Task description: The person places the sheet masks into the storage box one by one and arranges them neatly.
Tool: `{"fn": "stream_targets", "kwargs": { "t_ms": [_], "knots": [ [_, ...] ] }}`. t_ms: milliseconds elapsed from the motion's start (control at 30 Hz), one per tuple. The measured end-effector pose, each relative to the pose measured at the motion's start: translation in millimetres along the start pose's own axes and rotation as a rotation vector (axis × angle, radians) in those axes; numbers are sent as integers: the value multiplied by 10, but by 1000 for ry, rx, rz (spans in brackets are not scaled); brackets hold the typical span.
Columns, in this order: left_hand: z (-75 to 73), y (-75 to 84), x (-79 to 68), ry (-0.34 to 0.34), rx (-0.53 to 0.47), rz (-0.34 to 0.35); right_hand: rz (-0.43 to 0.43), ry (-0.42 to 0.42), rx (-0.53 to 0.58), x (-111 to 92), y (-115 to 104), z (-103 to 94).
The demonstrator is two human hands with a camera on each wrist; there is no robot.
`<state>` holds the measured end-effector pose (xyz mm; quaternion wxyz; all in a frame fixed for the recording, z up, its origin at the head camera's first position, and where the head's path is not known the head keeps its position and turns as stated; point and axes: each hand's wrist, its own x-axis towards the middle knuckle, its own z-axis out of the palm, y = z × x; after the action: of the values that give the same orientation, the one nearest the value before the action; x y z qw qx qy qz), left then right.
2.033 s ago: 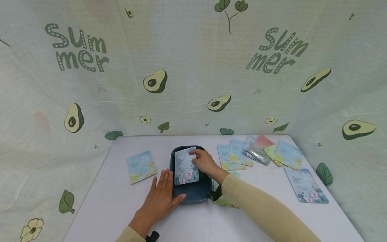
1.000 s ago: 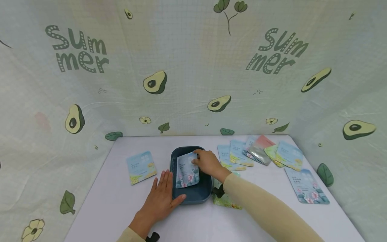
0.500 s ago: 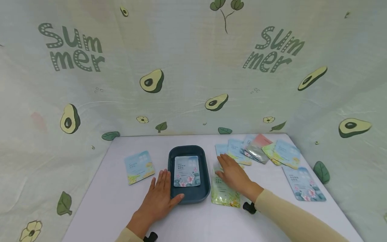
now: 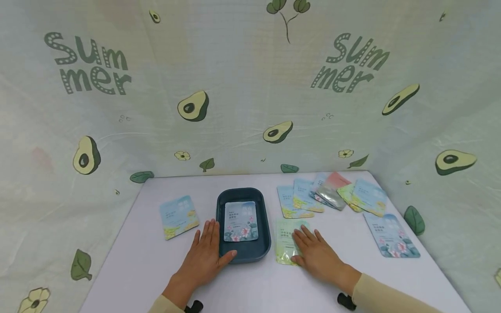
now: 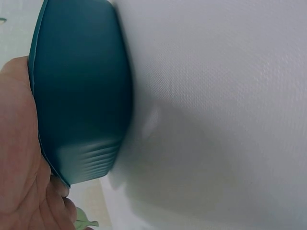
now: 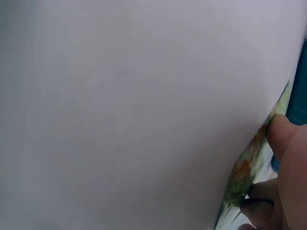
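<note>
A dark blue tray (image 4: 245, 255) stands on the table with a blue sachet (image 4: 241, 221) printed with pink lotus flowers lying flat inside it. Fingers stretched out, my left hand (image 4: 201, 256) lies along the tray's left rim; in the left wrist view the palm (image 5: 19, 153) is against the rim of its upright wall. My right hand (image 4: 318, 256) rests, fingers spread, on the right part of a light green sachet (image 4: 285, 243) beside the tray. The right wrist view has the thumb and fingertips touching this sachet's flowered end (image 6: 244, 172).
A blue and yellow sachet (image 4: 179, 217) lies left of the tray. At the back right several sachets overlap, among them a silver and pink one (image 4: 332, 195). Another lotus sachet (image 4: 393, 237) lies near the right edge. A printed cloth (image 4: 235, 87) hangs behind the table.
My right hand has let go of the lotus sachet, which now lies flat in the tray, and has moved right and down onto the green sachet. The left hand stays at the tray.
</note>
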<state>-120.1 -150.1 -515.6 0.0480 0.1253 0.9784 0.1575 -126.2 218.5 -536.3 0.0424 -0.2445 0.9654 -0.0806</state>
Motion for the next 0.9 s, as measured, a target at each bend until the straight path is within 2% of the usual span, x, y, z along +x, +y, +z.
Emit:
{"fn": "stream_targets", "kwargs": {
  "t_ms": [133, 300, 467, 600, 733, 900],
  "knots": [
    [6, -10, -4, -1, -4, -4, 20, 7, 6, -79, 100, -25],
    [16, -26, -1, 3, -7, 1, 50, -43, 19, -103, 253, -130],
    [30, -29, 0, 5, -11, 12, 17, -94, 30, -102, 380, -279],
    [14, -16, -4, 8, -14, 15, 24, -8, 9, -44, 522, -332],
    [-2, -4, -3, -3, -15, 5, 76, 75, 2, 39, 753, -269],
    [-1, 11, -9, -10, -22, 7, 73, 69, -47, 99, 939, -171]
  ]
}}
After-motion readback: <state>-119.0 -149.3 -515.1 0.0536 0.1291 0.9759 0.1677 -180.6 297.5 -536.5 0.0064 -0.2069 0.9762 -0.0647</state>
